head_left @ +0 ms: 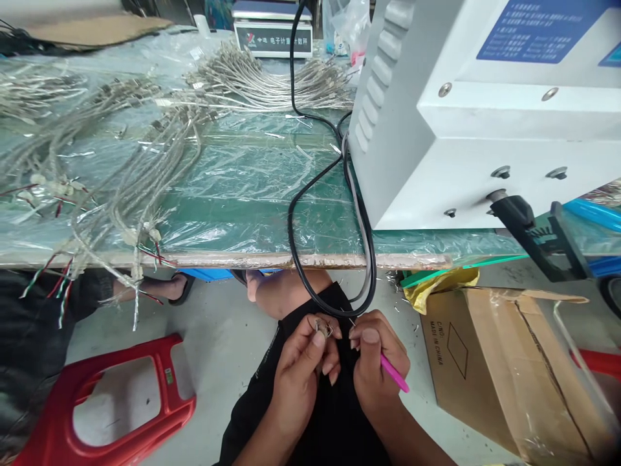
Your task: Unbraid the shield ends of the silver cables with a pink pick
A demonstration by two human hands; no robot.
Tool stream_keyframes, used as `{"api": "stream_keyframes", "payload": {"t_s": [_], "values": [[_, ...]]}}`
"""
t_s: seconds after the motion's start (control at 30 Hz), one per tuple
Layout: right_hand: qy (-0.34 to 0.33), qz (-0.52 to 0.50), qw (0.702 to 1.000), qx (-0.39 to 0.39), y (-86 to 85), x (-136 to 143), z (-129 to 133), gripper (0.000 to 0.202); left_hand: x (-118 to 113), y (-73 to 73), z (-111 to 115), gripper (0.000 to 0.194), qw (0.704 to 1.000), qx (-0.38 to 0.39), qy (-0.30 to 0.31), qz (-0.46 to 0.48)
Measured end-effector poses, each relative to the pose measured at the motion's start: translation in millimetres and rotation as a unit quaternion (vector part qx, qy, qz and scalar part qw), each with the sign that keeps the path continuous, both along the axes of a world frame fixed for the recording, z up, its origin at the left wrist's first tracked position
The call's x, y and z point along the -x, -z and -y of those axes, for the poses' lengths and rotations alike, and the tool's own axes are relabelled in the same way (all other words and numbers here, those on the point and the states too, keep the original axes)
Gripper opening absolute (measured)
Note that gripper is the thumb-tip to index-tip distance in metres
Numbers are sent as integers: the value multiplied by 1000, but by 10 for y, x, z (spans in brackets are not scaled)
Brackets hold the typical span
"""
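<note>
Above our lap (337,408), our left hand (303,356) pinches a small part (323,329), presumably to steady it; our right hand (379,359) pinches a pink tool (395,374) angled toward it, likely for control. Cables (274,87) lie on the bench (233,217).

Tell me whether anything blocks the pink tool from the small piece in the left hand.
Nothing visible stands between the pink tool in the right hand and the small piece in the left hand; the black cable loop shows just beyond the gap.
</note>
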State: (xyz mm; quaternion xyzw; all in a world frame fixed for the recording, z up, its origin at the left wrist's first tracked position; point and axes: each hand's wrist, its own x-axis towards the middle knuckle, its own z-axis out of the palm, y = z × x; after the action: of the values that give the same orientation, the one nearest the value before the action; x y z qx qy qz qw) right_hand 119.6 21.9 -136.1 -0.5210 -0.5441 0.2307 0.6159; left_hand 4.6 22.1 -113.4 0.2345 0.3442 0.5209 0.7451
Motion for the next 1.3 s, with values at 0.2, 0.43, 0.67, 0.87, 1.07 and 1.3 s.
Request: {"api": "stream_keyframes", "payload": {"t_s": [0.2,0.43,0.67,0.87,1.07,1.3], "values": [[1,-11,1000,0,11,-4,1,24,-60,3,24,16,998,18,-61,-3],[-53,27,993,99,-76,-32,-48,13,-63,75,28,25,999,0,-47,3],[-117,-30,979,167,-96,-1,-50,19,-25,85,18,29,1000,-7,-20,-6],[-55,-93,969,221,-93,29,-34,26,77,5,62,25,997,-20,44,-64],[-21,-84,974,209,-83,21,-83,25,125,14,67,21,982,14,90,-167],[29,-71,978,194,-104,-4,-96,31,74,35,95,17,989,7,31,-146]]}}
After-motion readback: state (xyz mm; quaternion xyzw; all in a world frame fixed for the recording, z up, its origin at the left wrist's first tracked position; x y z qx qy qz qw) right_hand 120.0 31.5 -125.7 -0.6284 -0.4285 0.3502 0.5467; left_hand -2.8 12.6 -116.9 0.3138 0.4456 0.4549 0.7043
